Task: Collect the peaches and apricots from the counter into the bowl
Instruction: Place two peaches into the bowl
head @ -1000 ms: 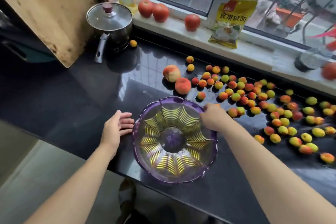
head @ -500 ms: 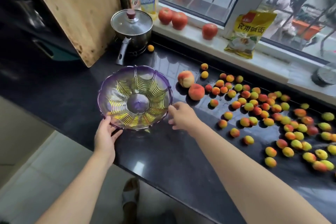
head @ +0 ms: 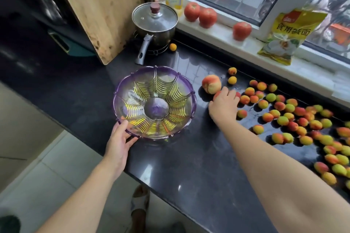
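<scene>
An empty purple-and-yellow glass bowl (head: 186, 86) stands on the black counter. My left hand (head: 118, 142) grips its near-left rim, thumb on top. One large peach (head: 211, 84) lies just right of the bowl. My right hand (head: 224, 106) covers a second, redder peach (head: 216, 95), fingers curled round it; most of that peach is hidden. Several small apricots (head: 284, 117) are spread over the counter to the right. A lone apricot (head: 173, 47) sits by the pot.
A lidded steel pot (head: 155, 22) with its handle toward me stands behind the bowl. A wooden cutting board (head: 98, 5) leans at the back left. Three red fruits (head: 208, 17), two bottles and a yellow bag (head: 286, 38) line the windowsill. The counter's front edge runs under my forearms.
My right hand left the bowl's rim and reached right onto the redder peach. My left hand keeps its hold on the bowl, which now sits further left of the fruit.
</scene>
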### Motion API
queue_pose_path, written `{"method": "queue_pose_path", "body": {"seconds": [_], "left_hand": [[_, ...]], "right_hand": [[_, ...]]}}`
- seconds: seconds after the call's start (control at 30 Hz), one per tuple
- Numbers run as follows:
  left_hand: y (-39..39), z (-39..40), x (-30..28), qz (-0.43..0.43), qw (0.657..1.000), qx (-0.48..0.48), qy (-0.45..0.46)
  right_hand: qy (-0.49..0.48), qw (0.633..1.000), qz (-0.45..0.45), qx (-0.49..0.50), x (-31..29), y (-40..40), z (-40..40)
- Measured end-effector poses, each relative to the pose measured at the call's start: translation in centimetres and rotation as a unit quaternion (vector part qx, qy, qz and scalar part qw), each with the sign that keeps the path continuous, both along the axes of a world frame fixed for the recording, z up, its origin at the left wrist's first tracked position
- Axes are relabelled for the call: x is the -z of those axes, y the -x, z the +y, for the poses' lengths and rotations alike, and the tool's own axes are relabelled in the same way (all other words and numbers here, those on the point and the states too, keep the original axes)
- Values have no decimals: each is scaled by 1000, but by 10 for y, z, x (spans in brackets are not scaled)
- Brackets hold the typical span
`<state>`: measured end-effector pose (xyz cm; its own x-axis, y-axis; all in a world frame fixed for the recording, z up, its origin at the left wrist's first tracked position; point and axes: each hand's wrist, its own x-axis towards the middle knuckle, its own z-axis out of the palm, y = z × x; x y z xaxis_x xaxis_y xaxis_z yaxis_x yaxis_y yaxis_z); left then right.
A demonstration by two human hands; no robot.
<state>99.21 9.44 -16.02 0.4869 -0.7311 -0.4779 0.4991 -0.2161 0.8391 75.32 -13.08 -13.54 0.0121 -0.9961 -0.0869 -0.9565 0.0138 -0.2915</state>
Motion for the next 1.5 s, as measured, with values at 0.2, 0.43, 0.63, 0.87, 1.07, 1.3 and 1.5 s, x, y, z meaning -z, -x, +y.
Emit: {"method": "queue_pose_path", "body": {"seconds": [0.2,0.43,0.63,0.87,1.07,1.3,1.5], "left_hand": [[-7,4,-1,12,999,30,2],[-6,1,-2,17,999,29,0],[-2,-1,7,12,1000,7,-13],[-3,-1,10,3,1000,15,-16],[-4,-1,10,8,1000,11,-11],[-7,0,10,4,1000,25,-8],[-4,-1,9,0,1000,22,-6]], "right_hand": [[61,956,-276,78,-43,9,54],[-88,921,-164,-343,-64,-93,81],[-52,924,-61,-373,-31,-161,62],[-16,923,5,-384,-8,-168,47],[-35,926,-98,-362,-32,-140,56],[92,955,-223,-175,-36,-6,88],[54,980,-135,-133,-16,21,51]]}}
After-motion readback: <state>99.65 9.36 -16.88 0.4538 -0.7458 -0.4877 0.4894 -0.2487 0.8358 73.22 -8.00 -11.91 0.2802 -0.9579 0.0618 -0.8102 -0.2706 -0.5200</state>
